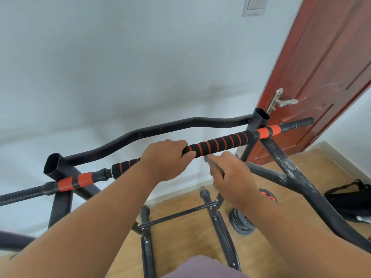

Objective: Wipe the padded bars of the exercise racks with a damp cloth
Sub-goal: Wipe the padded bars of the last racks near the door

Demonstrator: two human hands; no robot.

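A padded bar [218, 144] with black foam and red stripes runs across the middle of the view, from lower left to upper right, resting on a black metal rack [58, 167]. My left hand [166, 159] grips the bar near its middle, fingers curled over the top. My right hand [230, 177] is just below and to the right of it, holding a small dark grey cloth [212, 164] whose end sticks out close under the bar. Most of the cloth is hidden by my fingers.
A curved black bar [160, 129] runs behind the padded one, close to the white wall. A red-brown door [321, 67] with a metal handle stands at right. On the wooden floor lie weight plates [241, 221] and a black bag [349, 199].
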